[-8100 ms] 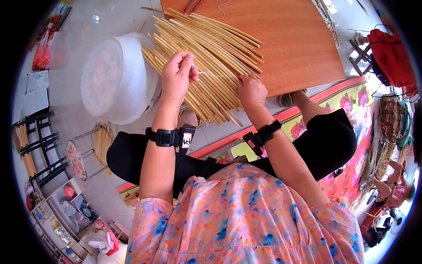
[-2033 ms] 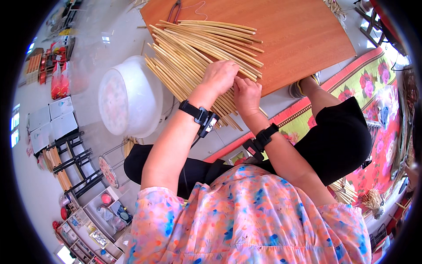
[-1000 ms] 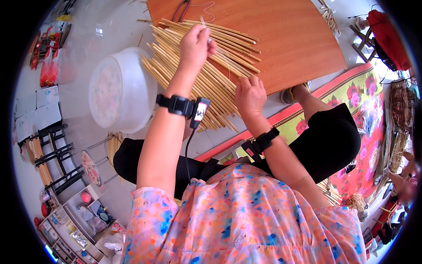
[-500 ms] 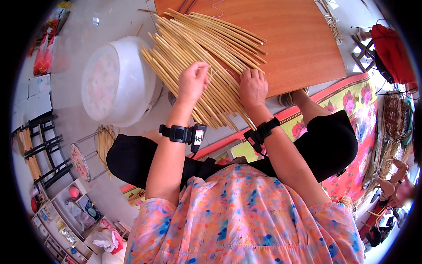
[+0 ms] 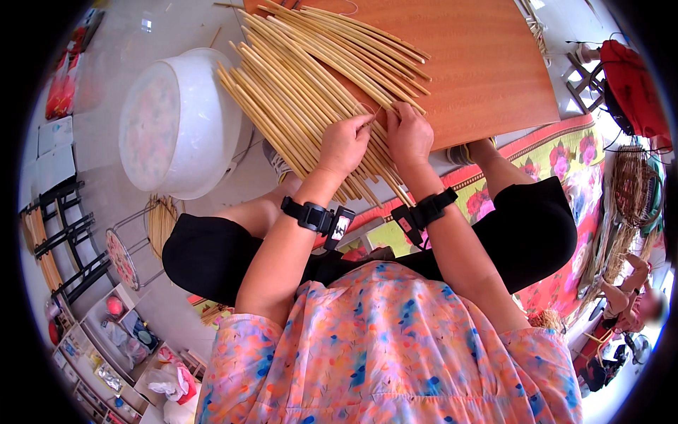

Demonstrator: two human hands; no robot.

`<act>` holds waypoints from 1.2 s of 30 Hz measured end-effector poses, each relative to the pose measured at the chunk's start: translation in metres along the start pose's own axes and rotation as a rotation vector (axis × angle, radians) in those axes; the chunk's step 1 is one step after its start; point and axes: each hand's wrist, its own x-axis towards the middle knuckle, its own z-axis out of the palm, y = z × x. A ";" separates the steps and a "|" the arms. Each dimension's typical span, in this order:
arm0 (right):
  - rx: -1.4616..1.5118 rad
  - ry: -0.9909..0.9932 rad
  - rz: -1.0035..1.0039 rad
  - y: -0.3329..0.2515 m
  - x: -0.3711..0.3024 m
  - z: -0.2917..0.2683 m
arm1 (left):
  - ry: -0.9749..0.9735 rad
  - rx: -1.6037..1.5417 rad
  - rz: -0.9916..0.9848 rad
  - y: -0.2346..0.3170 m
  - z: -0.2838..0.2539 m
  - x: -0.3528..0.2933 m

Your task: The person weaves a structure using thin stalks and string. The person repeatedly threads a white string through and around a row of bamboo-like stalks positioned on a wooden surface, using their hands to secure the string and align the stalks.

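Observation:
A row of long straw-coloured stalks, laid side by side, slants over the table edge in front of me. My left hand is closed in a pinch on a thin pale string, above the stalks. Close beside it, my right hand is also closed, its thumb and finger pinched at the rightmost stalk of the row, where the string runs. The two sets of fingertips are a small gap apart. More loose stalks lie fanned out on the tabletop beyond the row.
The brown wooden table reaches away in front. A large translucent white tub stands at the left, near a round stool. A flowered mat lies at the right. Another person sits at the far right.
My left hand has moved right and come close to my right hand, drawing the string's loop in. My right hand has turned from lying over the stalk to a pinch.

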 end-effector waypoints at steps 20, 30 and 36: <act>0.045 0.075 -0.004 0.003 0.000 0.006 | 0.045 -0.021 0.015 0.003 0.008 0.002; 0.108 0.109 0.014 0.001 0.000 0.006 | 0.049 -0.044 -0.052 0.007 0.009 0.006; 0.166 0.086 0.062 0.001 0.001 0.005 | 0.062 -0.001 -0.036 0.009 0.009 0.006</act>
